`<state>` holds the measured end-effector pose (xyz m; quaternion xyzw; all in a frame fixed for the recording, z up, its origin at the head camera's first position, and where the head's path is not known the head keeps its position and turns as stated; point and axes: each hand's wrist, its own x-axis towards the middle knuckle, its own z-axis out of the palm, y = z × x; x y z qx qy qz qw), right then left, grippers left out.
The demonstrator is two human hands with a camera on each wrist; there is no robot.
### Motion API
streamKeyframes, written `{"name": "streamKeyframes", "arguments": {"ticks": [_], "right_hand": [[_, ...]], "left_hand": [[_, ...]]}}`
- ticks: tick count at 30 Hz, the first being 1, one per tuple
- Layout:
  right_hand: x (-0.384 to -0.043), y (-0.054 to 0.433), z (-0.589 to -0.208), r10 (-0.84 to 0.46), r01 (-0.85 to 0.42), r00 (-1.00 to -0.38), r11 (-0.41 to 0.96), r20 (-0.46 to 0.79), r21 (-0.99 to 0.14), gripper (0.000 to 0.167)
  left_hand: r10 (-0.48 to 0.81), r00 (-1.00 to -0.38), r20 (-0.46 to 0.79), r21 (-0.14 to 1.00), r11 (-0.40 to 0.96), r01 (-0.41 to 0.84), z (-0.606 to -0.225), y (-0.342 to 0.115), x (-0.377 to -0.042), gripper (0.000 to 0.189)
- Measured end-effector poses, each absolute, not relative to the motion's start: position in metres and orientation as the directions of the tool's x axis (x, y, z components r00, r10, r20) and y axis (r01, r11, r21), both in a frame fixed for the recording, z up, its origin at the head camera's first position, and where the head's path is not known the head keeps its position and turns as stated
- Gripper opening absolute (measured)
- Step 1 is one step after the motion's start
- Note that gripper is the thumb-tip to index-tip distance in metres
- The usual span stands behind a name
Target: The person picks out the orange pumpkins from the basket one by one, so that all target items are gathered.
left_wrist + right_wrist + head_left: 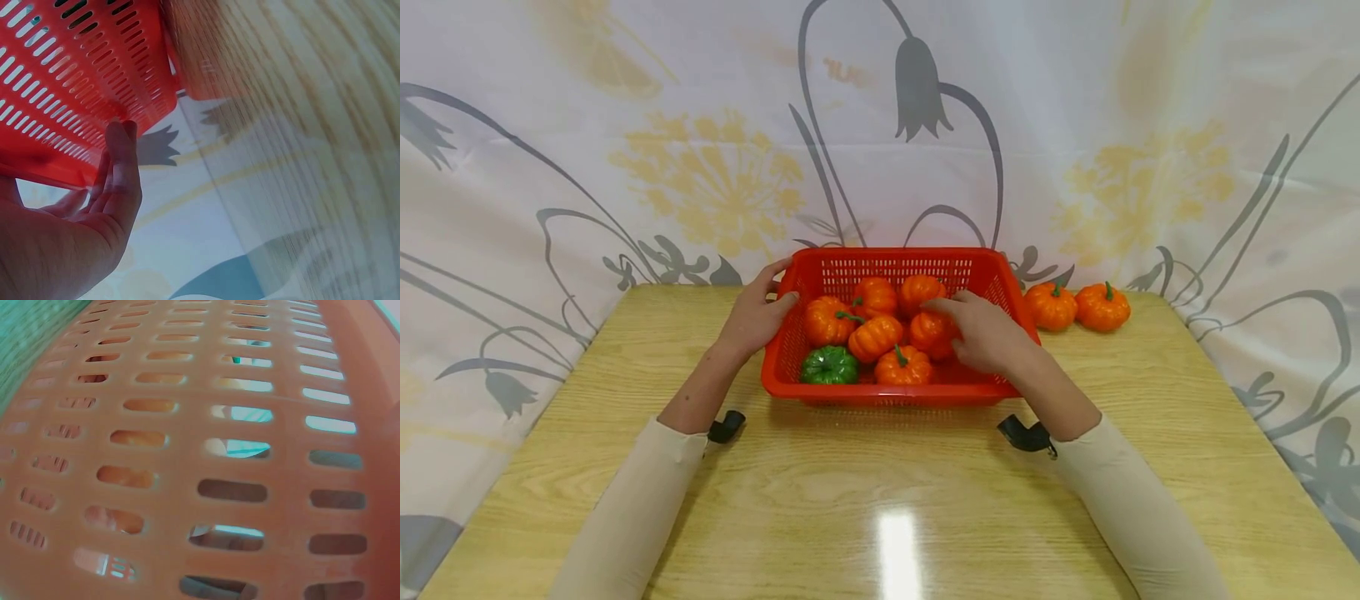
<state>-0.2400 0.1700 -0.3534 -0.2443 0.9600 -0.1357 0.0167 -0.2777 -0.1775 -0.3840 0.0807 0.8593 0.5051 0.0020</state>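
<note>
Head view: our left hand [752,315] grips the basket [887,390], our right hand [988,335] a likely light, slick pumpkin [928,336], best held round its sides.

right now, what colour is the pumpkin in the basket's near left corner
The pumpkin there is green; the head view shows it best.

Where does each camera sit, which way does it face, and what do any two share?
Head: on the person's head, facing forward and down at the red basket on the table; left hand, right hand and both sleeves show.
Left wrist: facing the basket's slotted side; the left hand shows.
Right wrist: very close to a slotted side; no hand clearly shows.
Shared: head and left wrist both show the left hand and basket.
</note>
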Motion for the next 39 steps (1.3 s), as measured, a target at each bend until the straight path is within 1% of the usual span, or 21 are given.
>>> {"name": "streamKeyframes", "arguments": {"ticks": [6,10,18,26,34,39], "right_hand": [[-0.2393,0.1709,-0.3533,-0.455,-0.434,-0.89,0.836,0.019,-0.336,0.055],[-0.2403,0.171,-0.3541,-0.44,-0.42,-0.898,0.836,0.027,-0.354,0.05],[-0.2415,0.1713,-0.3544,-0.428,-0.409,-0.903,0.842,0.024,-0.353,0.049],[-0.2403,0.1711,-0.3566,-0.383,-0.356,-0.924,0.843,0.015,-0.404,0.047],[-0.2377,0.1705,-0.3519,-0.324,-0.284,-0.943,0.902,-0.075,-0.326,0.056],[-0.2361,0.1713,-0.35,-0.302,-0.255,-0.946,0.919,-0.12,-0.302,0.061]], "left_hand": [[0.144,-0.986,0.081,0.87,0.473,0.141,-0.3843,-0.1777,-0.2775,0.063],[0.149,-0.985,0.082,0.87,0.471,0.144,-0.3843,-0.1775,-0.2781,0.064],[0.148,-0.986,0.082,0.865,0.48,0.145,-0.3832,-0.1773,-0.2782,0.064],[0.147,-0.985,0.088,0.869,0.473,0.148,-0.384,-0.1782,-0.2789,0.064],[0.152,-0.985,0.088,0.87,0.47,0.15,-0.3854,-0.1791,-0.2795,0.064],[0.151,-0.984,0.092,0.867,0.475,0.154,-0.385,-0.1788,-0.2791,0.064]]}}
